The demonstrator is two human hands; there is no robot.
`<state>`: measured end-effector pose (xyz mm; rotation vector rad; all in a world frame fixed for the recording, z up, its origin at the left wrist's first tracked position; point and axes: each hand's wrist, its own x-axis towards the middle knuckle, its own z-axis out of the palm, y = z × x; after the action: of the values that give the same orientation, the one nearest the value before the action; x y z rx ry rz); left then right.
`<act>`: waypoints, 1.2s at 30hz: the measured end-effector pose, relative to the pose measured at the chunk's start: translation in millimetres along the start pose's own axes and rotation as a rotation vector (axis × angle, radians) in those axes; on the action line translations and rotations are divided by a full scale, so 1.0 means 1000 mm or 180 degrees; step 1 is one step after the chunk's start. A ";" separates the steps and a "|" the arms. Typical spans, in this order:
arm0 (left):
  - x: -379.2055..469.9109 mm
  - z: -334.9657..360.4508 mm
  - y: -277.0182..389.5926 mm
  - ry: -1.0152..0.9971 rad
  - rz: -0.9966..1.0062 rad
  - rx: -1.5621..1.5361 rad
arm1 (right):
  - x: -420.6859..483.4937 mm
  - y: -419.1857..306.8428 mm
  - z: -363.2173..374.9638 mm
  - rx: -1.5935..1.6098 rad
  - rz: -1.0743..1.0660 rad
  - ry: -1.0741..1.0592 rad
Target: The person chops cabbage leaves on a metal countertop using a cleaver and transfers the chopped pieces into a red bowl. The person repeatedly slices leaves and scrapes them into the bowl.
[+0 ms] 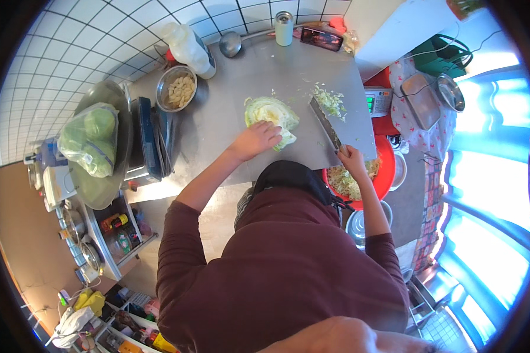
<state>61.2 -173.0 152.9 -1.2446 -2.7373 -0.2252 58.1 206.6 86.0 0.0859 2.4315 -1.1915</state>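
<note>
A cut cabbage piece [269,110] lies on the metal countertop [247,79] in front of me. My left hand [260,139] rests on its near side, fingers spread a little over the leaves. To the right, my right hand [351,159] grips the handle of a kitchen knife [324,121], its blade close to the countertop and pointing away from me. Beside the blade is a small heap of chopped cabbage [330,100]. Below my right wrist, a red basin [386,163] holds more shredded cabbage [346,183], partly hidden by the forearm.
A metal bowl of peeled garlic cloves [176,88], a white plastic jug [187,48], a ladle [230,44], a pale can [284,31] and a phone [321,39] line the back. Bagged cabbages [95,137] sit left. A digital scale [380,101] stands right of the counter.
</note>
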 end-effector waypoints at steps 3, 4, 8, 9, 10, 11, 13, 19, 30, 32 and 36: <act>0.011 0.025 0.004 0.0148 0.0273 -0.0009 | -0.003 -0.007 -0.003 -0.0012 -0.0077 0.0297; 0.012 0.032 0.004 0.0174 0.0341 -0.0027 | -0.007 -0.010 -0.002 0.0030 -0.0109 0.0373; 0.004 0.051 0.003 0.0249 0.0298 -0.0053 | -0.025 -0.023 0.010 0.0058 -0.0023 0.0390; 0.001 0.053 0.002 0.0276 0.0283 -0.0089 | -0.031 -0.027 0.012 0.0066 -0.0010 0.0335; -0.002 0.054 -0.001 0.0304 0.0254 -0.0119 | -0.036 -0.032 0.015 0.0070 -0.0007 0.0269; -0.005 0.054 -0.002 0.0358 0.0220 -0.0141 | -0.041 -0.037 0.019 0.0126 -0.0072 0.0296; -0.009 0.054 -0.004 0.0433 0.0012 -0.0162 | -0.050 -0.046 0.023 0.0234 -0.0174 0.0361; -0.015 0.051 -0.006 0.0657 -0.0785 -0.0513 | -0.059 -0.054 0.023 0.0446 -0.0112 0.0269; -0.024 -0.032 -0.037 -0.0310 -0.2719 -0.3605 | -0.052 -0.036 0.011 0.0556 0.0067 0.0719; -0.020 -0.021 -0.062 -0.0509 -0.2804 -0.4866 | -0.048 -0.029 0.017 0.0714 -0.0120 0.0820; 0.004 0.033 -0.083 -0.1177 -0.2628 -0.6320 | -0.057 -0.022 0.018 0.0947 0.0197 0.0784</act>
<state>-5.7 -217.6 114.2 0.2404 -2.3468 -3.3630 111.0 186.4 115.6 0.4160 2.4124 -1.5871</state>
